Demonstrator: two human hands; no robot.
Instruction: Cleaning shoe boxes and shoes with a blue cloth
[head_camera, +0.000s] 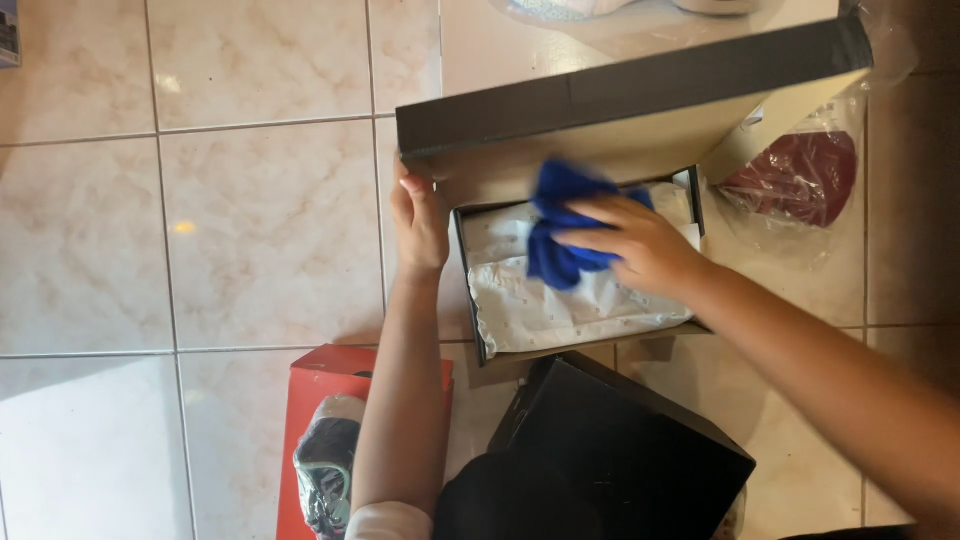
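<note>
A dark shoebox (470, 280) lies on the tiled floor, its hinged lid (620, 100) raised. White tissue paper (560, 305) lines the inside. My right hand (640, 245) holds a bunched blue cloth (560, 225) over the tissue in the box. My left hand (420, 220) grips the box's left edge where the lid meets it, thumb up against the lid.
A red shoebox (320, 380) holding a grey-green shoe (325, 465) sits at the lower left. A black box (620, 450) lies below the open one. A clear plastic bag with a dark red item (800, 175) lies at right. Beige floor tiles (200, 230) fill the left.
</note>
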